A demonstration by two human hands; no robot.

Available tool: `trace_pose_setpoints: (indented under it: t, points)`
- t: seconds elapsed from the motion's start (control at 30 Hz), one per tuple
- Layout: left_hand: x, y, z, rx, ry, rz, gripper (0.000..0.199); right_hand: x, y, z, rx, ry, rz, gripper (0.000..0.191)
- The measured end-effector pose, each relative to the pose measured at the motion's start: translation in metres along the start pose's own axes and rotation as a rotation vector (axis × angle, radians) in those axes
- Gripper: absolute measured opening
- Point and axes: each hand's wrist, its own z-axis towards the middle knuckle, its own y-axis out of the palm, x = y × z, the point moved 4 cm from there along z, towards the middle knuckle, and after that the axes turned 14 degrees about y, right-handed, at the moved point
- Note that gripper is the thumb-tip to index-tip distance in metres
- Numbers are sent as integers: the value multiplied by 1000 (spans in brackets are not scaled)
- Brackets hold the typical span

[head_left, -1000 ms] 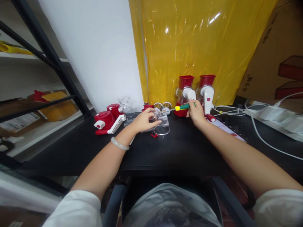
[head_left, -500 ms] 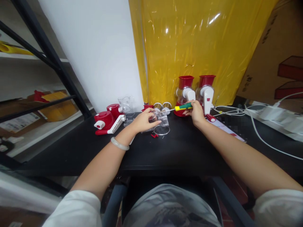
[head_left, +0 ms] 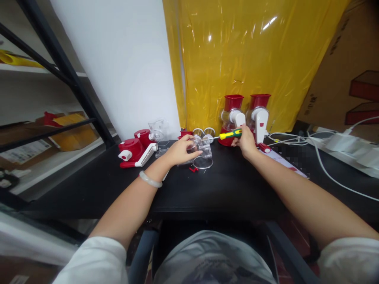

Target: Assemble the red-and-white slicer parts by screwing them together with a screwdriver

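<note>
My left hand (head_left: 184, 150) is closed around a clear plastic housing (head_left: 204, 152) that lies on the black table (head_left: 207, 193). In my right hand (head_left: 245, 141) is a screwdriver (head_left: 232, 134) with a green and yellow handle. Its metal shaft points left and reaches the clear housing; where exactly the tip sits is too small to make out. Just in front of the housing lie a small red plastic piece (head_left: 193, 169) and a tiny metal-looking bit. Behind it stand two drum graters (head_left: 209, 133) with white rims.
Two assembled red and white rotary graters (head_left: 260, 112) stand at the back right. To the left are red bases (head_left: 130, 149), a white crank handle (head_left: 147, 154) and clear parts (head_left: 158, 129). White cables and a power strip (head_left: 352, 148) occupy the right side, near a flat printed sheet or device (head_left: 286, 162).
The screwdriver handle shows more yellow now, as if turned about its axis, and the fingers of my right hand have shifted slightly. My left hand keeps its hold on the clear housing.
</note>
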Motion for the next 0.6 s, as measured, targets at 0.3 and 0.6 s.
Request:
trace_pose_setpoints:
  t: [0.3,0.6]
  points:
    - [0,0,-1,8,8,16,36,-3,2,-4,-19,82,75,13]
    - [6,-5,1,-12,16,105,38,-4,0,-1,-19,54,93,12]
